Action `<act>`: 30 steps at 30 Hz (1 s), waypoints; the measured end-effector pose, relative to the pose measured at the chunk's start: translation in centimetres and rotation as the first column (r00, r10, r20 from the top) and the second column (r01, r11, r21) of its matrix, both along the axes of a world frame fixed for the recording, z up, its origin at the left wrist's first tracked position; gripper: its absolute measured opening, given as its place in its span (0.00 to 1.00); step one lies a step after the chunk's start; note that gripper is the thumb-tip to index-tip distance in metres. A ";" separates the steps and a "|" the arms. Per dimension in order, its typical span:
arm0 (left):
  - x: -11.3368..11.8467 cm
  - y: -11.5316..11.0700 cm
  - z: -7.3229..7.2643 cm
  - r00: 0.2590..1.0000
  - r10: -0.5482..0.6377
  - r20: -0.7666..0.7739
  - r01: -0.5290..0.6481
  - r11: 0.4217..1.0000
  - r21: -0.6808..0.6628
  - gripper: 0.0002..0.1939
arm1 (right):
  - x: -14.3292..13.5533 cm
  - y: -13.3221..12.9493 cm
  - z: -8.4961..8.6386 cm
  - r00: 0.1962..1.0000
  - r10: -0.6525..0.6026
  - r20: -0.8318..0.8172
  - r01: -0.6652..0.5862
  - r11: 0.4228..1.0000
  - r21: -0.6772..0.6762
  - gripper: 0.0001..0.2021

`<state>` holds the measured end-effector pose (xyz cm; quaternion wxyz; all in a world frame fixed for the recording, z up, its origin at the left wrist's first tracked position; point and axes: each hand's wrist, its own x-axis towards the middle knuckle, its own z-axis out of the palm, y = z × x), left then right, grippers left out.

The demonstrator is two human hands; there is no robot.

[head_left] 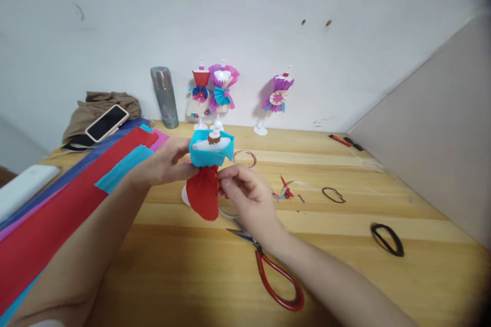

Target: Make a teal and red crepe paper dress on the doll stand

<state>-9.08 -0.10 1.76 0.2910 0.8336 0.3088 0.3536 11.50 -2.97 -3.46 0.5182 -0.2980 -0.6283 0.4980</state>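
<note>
A small white mannequin [217, 130] wears a blue paper top [209, 156] and a red paper skirt [203, 194]. From the left, my left hand [164, 162] grips the mannequin around its blue top and waist, with some fingers hidden behind it. The fingertips of my right hand [251, 199] are pinched together at the right edge of the red paper, just under the waist. Red-handled scissors [279, 281] lie on the table beneath my right wrist, blades pointing left.
Three dressed mannequins [201, 79] stand by the wall, near a flask [164, 97]. Crepe paper strips [57, 209], a phone [107, 123] and brown cloth [86, 112] lie left. Paper scraps [287, 191], a tape roll [245, 158] and black bands [387, 240] rest on the table [337, 230].
</note>
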 end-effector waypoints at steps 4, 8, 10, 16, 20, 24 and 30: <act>0.1 0.2 -0.3 1.000 -0.010 0.012 0.010 0.999 -0.032 0.11 | -0.3 -1.1 0.1 0.993 0.043 0.111 -0.057 0.989 0.135 0.10; 0.0 0.6 -0.8 0.997 -0.036 0.068 0.037 0.999 -0.015 0.13 | -0.6 -1.4 0.1 0.970 -0.001 0.241 -0.055 0.973 0.226 0.15; 0.0 0.6 -0.9 0.996 -0.039 0.084 0.043 0.998 -0.039 0.17 | -0.6 -1.3 0.2 0.963 -0.022 0.268 -0.048 0.966 0.254 0.15; 0.1 0.3 -0.6 0.995 -0.023 0.097 0.042 0.981 -0.191 0.23 | -0.3 -1.0 0.4 0.969 -0.093 0.230 0.007 0.937 0.350 0.14; 0.2 0.1 -0.4 0.994 -0.042 0.097 0.064 0.970 -0.234 0.22 | -0.3 -1.0 0.4 0.969 -0.096 0.228 0.009 0.935 0.354 0.14; 0.2 0.4 -0.7 0.987 -0.118 0.105 0.136 0.973 -0.188 0.27 | -0.2 -0.9 0.5 0.962 -0.089 0.260 -0.009 0.935 0.355 0.15; 0.5 0.6 -1.1 0.994 -0.054 0.098 0.067 0.988 -0.140 0.17 | -0.1 -0.5 0.4 0.950 -0.172 0.261 0.035 0.889 0.457 0.11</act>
